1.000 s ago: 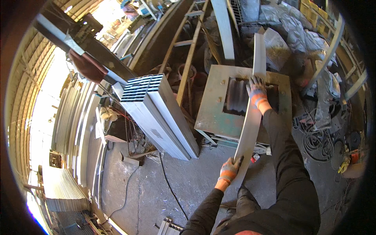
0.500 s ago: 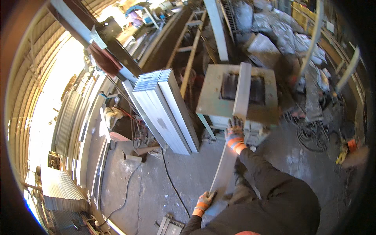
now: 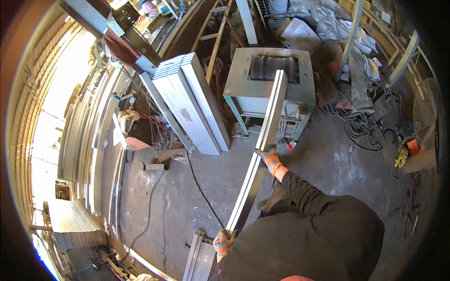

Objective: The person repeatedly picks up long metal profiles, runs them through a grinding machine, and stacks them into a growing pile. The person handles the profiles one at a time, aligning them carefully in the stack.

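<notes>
A long silver metal profile [image 3: 270, 126] with a lengthwise groove slants from near my body up toward the machine. My left hand [image 3: 224, 242], in a grey and orange glove, grips its near end. Farther up, my right hand [image 3: 268, 158], gloved alike, closes round its right edge, thumb on top. The profile's far end overlaps the top of a green-grey machine [image 3: 231, 79] with a dark ribbed roller in its opening. I cannot tell whether they touch. Left of the machine leans a bundle of similar silver profiles [image 3: 187, 114].
Shorter metal profiles [image 3: 199, 260] lie by my left hand. A black cable [image 3: 199, 187] crosses the floor. Coiled hoses [image 3: 363, 131] and a fan [image 3: 424, 110] are at right. A wooden ladder [image 3: 218, 42] stands behind the bundle; long metal stock [image 3: 75, 145] lines the left side.
The profile has drawn back from over the machine and rolled, so its grooved face shows. My right hand has gone from lying spread on it to gripping its edge. My left hand has shifted leftward.
</notes>
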{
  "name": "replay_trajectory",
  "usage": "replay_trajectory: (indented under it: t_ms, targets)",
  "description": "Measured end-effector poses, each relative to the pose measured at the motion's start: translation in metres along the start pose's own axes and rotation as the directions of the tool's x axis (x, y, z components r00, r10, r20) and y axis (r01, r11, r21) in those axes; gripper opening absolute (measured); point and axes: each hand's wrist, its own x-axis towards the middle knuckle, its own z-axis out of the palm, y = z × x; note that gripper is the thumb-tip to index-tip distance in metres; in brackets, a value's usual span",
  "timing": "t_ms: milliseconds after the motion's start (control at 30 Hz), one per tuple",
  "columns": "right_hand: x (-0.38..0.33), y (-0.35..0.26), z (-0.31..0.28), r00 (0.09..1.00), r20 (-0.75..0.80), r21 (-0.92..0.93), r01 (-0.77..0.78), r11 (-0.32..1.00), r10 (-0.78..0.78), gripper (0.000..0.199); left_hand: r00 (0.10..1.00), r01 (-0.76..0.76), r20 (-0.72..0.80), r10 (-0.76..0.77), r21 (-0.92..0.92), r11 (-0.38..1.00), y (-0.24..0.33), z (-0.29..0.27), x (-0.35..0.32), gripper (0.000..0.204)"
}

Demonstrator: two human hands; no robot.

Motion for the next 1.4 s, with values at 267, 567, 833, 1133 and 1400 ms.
replay_trajectory:
  t_ms: [267, 567, 833, 1133, 1400]
  targets:
    - [-0.060, 0.035, -0.002, 0.922, 0.340, 0.636, -0.081, 0.767, -0.185, 0.055, 0.999, -0.032, 0.008, 0.033, -0.090, 0.995, -0.040, -0.063, -0.031, 0.027]
    - [-0.078, -0.037, 0.022, 0.644, 0.659, 0.751, -0.527, 0.398, -0.390, 0.033, 0.981, 0.187, 0.177, -0.078, -0.769, 0.611, -0.084, -0.106, -0.013, 0.042]
    - [-0.092, -0.136, 0.080, 0.556, 0.547, 0.805, -0.142, 0.577, -0.626, 0.052, 0.918, -0.252, 0.253, 0.306, -0.226, 0.941, -0.144, -0.113, 0.032, 0.021]
    - [-0.160, -0.201, 0.097, 0.509, 0.605, 0.793, -0.325, 0.514, -0.612, 0.085, 0.991, 0.032, 0.119, 0.057, -0.640, 0.768, -0.086, -0.187, 0.059, 0.055]
    - [-0.142, -0.197, 0.078, 0.690, 0.279, 0.798, 0.220, 0.561, -0.668, 0.070, 0.976, 0.040, 0.175, 0.127, -0.726, 0.687, -0.083, -0.141, 0.102, 0.042]
